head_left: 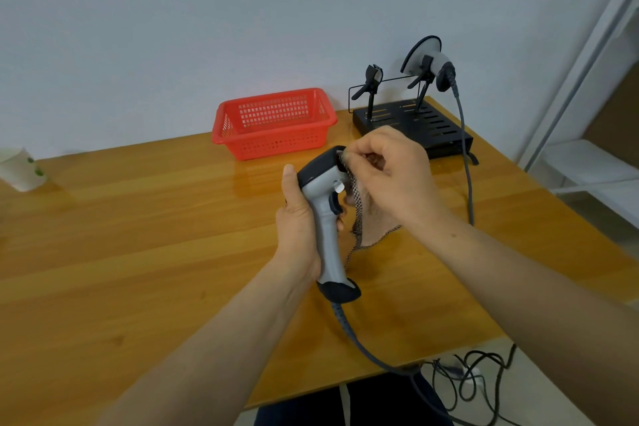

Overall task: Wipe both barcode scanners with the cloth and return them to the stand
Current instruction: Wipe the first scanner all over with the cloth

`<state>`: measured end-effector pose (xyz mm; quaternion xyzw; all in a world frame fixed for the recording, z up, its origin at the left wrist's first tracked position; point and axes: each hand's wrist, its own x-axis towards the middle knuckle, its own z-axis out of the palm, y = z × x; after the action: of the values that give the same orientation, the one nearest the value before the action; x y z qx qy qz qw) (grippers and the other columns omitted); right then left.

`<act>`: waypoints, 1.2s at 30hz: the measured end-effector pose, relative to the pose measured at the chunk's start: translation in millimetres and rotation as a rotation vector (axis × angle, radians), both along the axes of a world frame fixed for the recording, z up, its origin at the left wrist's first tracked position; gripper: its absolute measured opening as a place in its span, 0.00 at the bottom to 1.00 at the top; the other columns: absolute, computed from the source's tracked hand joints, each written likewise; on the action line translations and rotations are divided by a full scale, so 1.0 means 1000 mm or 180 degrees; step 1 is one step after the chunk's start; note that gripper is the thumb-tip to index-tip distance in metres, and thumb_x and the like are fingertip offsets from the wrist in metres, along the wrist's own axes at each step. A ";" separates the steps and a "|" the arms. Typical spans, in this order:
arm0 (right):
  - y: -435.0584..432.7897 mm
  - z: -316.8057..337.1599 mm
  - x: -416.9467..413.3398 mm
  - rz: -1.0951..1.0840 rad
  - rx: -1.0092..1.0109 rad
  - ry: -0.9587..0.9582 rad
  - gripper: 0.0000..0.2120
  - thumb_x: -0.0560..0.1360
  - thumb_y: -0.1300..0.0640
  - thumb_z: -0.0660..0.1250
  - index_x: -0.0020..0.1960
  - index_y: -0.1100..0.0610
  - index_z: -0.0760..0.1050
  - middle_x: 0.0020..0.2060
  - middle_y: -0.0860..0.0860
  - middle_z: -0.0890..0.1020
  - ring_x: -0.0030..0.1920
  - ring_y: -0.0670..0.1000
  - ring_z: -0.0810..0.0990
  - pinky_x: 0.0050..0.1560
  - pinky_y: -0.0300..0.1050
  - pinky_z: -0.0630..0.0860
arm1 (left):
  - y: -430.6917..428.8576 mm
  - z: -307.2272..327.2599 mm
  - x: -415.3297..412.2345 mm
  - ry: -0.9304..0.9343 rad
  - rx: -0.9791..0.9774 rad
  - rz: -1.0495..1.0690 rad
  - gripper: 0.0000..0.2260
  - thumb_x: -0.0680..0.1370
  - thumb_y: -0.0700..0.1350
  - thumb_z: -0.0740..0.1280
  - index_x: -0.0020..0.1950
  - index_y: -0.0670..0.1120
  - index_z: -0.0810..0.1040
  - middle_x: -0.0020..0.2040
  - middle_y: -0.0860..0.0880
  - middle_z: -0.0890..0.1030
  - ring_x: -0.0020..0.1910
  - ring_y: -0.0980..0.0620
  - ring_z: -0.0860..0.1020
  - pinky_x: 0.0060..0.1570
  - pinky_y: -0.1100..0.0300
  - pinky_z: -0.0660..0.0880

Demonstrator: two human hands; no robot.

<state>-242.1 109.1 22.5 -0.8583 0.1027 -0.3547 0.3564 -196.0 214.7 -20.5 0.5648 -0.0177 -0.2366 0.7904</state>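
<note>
My left hand [297, 218] grips the handle of a grey and black barcode scanner [326, 214], held upright above the wooden table [138, 235]. My right hand [394, 176] pinches a brownish checked cloth [370, 228] against the scanner's front window, and the rest of the cloth hangs below. The scanner's grey cable [363, 346] runs down over the table's front edge. A black slotted stand [415, 121] sits at the back right. Its left cradle [371, 79] holds nothing. Its right cradle carries the second scanner [439, 67], whose cable [466, 156] drops down the table's right side.
A red plastic basket [273, 123] stands at the back centre against the wall. A white paper cup [20, 168] lies at the far left edge. Tangled black cables [473, 377] lie on the floor off the front right corner. White shelving [587, 166] is to the right.
</note>
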 end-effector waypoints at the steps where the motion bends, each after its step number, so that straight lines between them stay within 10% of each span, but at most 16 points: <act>1: 0.002 0.000 0.000 0.0125 0.0227 -0.0077 0.01 0.72 0.61 0.69 0.43 0.57 0.80 0.41 0.46 0.77 0.41 0.40 0.74 0.45 0.29 0.71 | 0.001 -0.001 0.001 0.0015 0.0063 -0.0001 0.31 0.75 0.69 0.54 0.37 0.42 0.78 0.26 0.45 0.77 0.22 0.49 0.73 0.23 0.61 0.71; 14: -0.044 -0.006 -0.009 0.0369 -0.1977 0.0877 0.07 0.74 0.59 0.67 0.51 0.59 0.80 0.48 0.53 0.76 0.49 0.51 0.75 0.48 0.45 0.74 | 0.005 0.000 0.002 0.0349 0.0095 -0.0113 0.31 0.75 0.68 0.56 0.43 0.40 0.78 0.27 0.44 0.75 0.20 0.50 0.72 0.20 0.63 0.71; 19: -0.033 0.007 -0.009 -0.0072 -0.0804 0.0447 0.07 0.74 0.57 0.67 0.51 0.55 0.80 0.49 0.49 0.78 0.49 0.46 0.76 0.54 0.41 0.73 | 0.002 -0.001 0.003 0.0319 0.0263 -0.0075 0.32 0.75 0.69 0.55 0.45 0.39 0.78 0.27 0.44 0.77 0.20 0.49 0.73 0.22 0.62 0.72; 23: -0.021 -0.005 -0.008 0.0384 -0.1086 0.0201 0.06 0.72 0.59 0.69 0.49 0.59 0.81 0.46 0.52 0.79 0.44 0.49 0.78 0.48 0.42 0.76 | -0.002 -0.001 -0.001 0.0345 0.0258 -0.0005 0.31 0.74 0.69 0.56 0.44 0.40 0.78 0.27 0.45 0.76 0.21 0.50 0.73 0.21 0.63 0.71; 29: -0.039 -0.007 -0.009 0.0046 -0.1293 0.1249 0.05 0.70 0.55 0.69 0.43 0.56 0.81 0.42 0.50 0.78 0.43 0.51 0.77 0.46 0.48 0.75 | 0.003 -0.002 0.000 0.0276 0.0206 0.0103 0.29 0.75 0.68 0.56 0.39 0.42 0.78 0.26 0.46 0.76 0.21 0.50 0.73 0.23 0.62 0.72; 36: -0.026 -0.011 -0.011 0.0188 0.0336 0.0420 0.04 0.74 0.59 0.67 0.49 0.54 0.78 0.48 0.47 0.80 0.48 0.41 0.78 0.52 0.34 0.74 | 0.000 -0.001 0.000 0.0465 -0.0172 -0.0150 0.31 0.75 0.69 0.54 0.35 0.45 0.80 0.27 0.47 0.76 0.21 0.50 0.72 0.22 0.63 0.71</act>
<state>-253.3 83.1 11.7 -0.8624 0.1192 -0.2808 0.4039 -195.6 214.3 -21.5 0.5240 0.0203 -0.2951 0.7987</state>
